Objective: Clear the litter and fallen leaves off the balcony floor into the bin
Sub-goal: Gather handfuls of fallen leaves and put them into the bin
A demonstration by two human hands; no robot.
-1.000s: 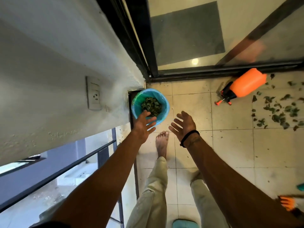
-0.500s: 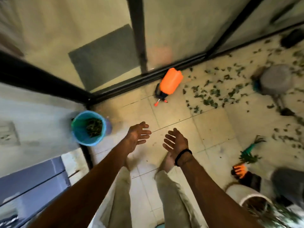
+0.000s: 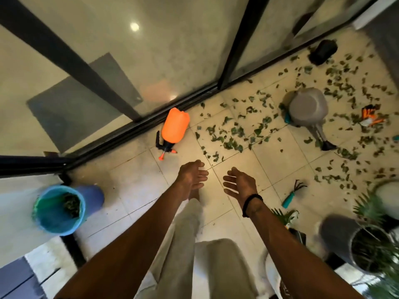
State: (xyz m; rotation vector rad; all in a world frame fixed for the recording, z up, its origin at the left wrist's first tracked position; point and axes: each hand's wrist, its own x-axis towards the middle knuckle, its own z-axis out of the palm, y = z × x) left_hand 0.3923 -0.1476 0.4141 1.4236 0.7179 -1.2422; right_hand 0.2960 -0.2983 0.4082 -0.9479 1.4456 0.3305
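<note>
A blue bin (image 3: 46, 221) stands at the lower left by the wall, with a clump of green leaves (image 3: 72, 205) inside. Several fallen leaves (image 3: 232, 134) lie scattered over the beige floor tiles from the middle to the far right. My left hand (image 3: 191, 175) and my right hand (image 3: 239, 183) are stretched out side by side over bare tiles, fingers relaxed and spread, holding nothing. Both hands are to the right of the bin and short of the nearest leaves. My right wrist carries a black band.
An orange sprayer bottle (image 3: 174, 126) lies by the sliding glass door track. A grey watering can (image 3: 307, 106) sits among the leaves, with a black pot (image 3: 322, 51) beyond. A teal hand rake (image 3: 292, 194), orange gloves (image 3: 370, 115) and potted plants (image 3: 364, 247) crowd the right.
The view has swung right, away from the bin and toward the leaf-strewn tiles. Both hands have left the bin's rim and now hover empty over the floor.
</note>
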